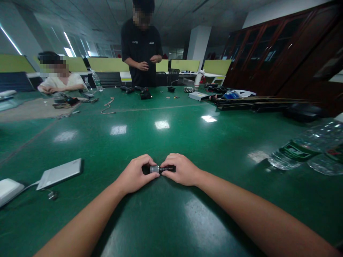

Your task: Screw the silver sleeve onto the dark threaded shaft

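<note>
Between both hands lies a small cylindrical part [154, 169], with a grey, partly see-through body and a dark, ribbed shaft [166, 169] on its right. I cannot make out exactly what kind of part it is, or whether it is one piece or two joined. My left hand [135, 174] is closed round the grey end, thumb below and fingers above. My right hand [184, 169] pinches the dark end the same way. The two hands nearly meet, low over the green tabletop [150, 132]. Fingers cover both outer ends of the part.
At left lie a flat silver device [60, 174], a white box [10, 189] and a small plug [53, 195]. Clear water bottles [293, 153] lie at right. Tools [142, 92] and long dark strips [241, 102] are farther back. One person [141, 46] stands opposite; another [63, 81] sits at left.
</note>
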A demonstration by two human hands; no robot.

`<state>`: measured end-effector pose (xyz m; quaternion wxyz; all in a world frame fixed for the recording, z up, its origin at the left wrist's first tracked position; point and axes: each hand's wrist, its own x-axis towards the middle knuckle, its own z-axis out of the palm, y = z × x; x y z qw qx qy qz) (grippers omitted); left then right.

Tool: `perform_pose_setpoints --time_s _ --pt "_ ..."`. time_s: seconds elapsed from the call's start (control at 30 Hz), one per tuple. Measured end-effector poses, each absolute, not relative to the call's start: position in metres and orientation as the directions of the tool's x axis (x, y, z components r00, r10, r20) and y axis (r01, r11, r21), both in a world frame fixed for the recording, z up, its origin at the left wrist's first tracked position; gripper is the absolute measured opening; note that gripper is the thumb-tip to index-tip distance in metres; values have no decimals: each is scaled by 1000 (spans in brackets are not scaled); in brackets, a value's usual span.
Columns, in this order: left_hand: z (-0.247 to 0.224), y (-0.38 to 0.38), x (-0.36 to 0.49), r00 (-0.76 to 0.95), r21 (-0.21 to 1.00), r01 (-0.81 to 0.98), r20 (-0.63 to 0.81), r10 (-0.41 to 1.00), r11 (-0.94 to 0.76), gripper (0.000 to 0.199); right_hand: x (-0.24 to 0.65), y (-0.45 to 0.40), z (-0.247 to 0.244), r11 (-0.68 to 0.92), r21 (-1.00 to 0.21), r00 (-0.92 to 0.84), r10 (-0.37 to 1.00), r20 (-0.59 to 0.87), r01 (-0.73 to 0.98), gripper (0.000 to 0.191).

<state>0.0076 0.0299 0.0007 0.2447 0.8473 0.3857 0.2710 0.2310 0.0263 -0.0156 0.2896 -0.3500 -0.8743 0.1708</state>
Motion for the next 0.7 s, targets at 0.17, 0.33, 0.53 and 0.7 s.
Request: perform_pose_setpoints --time_s 0.17,0.33,0.53,0.7 --pt "3 29 8 558 628 511 277 783 -587 15 232 28 -16 690 -513 -578 717 389 511 13" --pt "4 30 8 560 626 514 273 782 -586 15 233 29 -14 682 -515 -569 725 387 519 12" --pt "3 30 7 556 626 524 262 789 -577 16 232 28 -12 658 -520 -564 746 353 545 12" --pt "3 30 7 550 624 530 263 793 -575 16 233 28 -12 658 -518 -565 746 352 546 12"
